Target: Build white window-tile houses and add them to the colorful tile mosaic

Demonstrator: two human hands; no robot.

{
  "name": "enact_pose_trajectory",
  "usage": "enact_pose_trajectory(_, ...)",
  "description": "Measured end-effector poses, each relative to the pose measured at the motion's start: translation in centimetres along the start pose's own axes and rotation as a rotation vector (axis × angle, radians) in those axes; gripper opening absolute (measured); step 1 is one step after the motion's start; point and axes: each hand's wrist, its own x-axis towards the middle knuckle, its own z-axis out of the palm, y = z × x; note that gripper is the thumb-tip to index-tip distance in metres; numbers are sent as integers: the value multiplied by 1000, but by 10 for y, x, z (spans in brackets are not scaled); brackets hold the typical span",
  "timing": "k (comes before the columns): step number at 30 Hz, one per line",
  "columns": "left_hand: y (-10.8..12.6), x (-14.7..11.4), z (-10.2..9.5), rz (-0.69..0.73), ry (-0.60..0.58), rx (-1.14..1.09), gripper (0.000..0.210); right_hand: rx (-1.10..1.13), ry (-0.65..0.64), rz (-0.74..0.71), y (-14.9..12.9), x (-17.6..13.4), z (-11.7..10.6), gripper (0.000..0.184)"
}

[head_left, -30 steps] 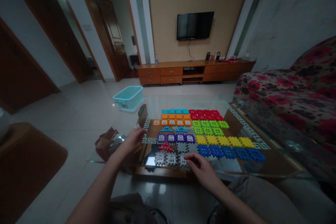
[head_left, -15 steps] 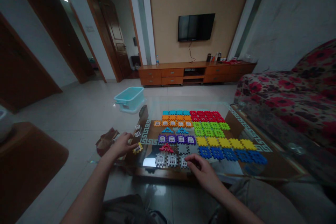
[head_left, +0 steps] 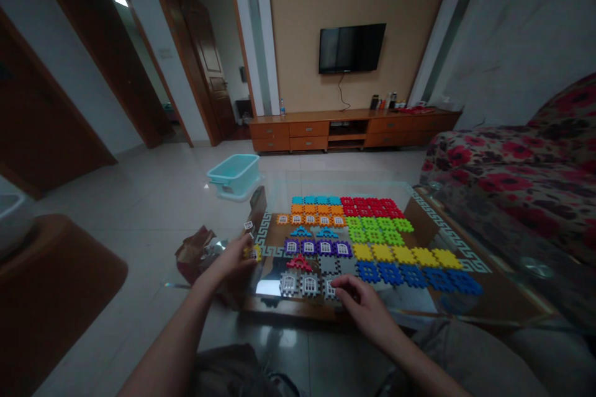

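My left hand (head_left: 236, 254) is at the table's left edge, partly over a yellow window block (head_left: 254, 253). Its blurred fingers reach to a loose white window piece, mostly covered by them; another white window piece (head_left: 248, 225) lies just beyond. My right hand (head_left: 357, 298) rests at the near edge, fingers curved and thumb apart, its fingertips touching a grey window block (head_left: 330, 289). That block lies at the right end of a row with two more grey window blocks (head_left: 309, 284). A red triangular piece (head_left: 298, 262) and plain grey blocks (head_left: 330, 265) lie behind.
The glass table (head_left: 391, 304) carries rows of purple window blocks (head_left: 308, 247), orange, cyan, red, green, yellow (head_left: 403, 254) and blue blocks (head_left: 390, 273). A brown bag (head_left: 193, 254) is at the left. A teal bin (head_left: 234, 177) stands on the floor, a flowered sofa (head_left: 503, 161) at the right.
My left hand has moved off the yellow window block and forward to the loose white window piece. My right hand stays at the grey window block. The view has shifted slightly.
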Motion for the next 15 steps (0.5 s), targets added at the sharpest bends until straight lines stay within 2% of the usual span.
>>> enact_pose_trajectory(10, 34, 30, 28, 113, 9, 148, 18, -23, -22, 9, -8, 0, -1, 28)
enact_pose_trajectory(15, 48, 39, 39, 124, 29, 140, 22, 8, -9, 1, -7, -1, 0, 26)
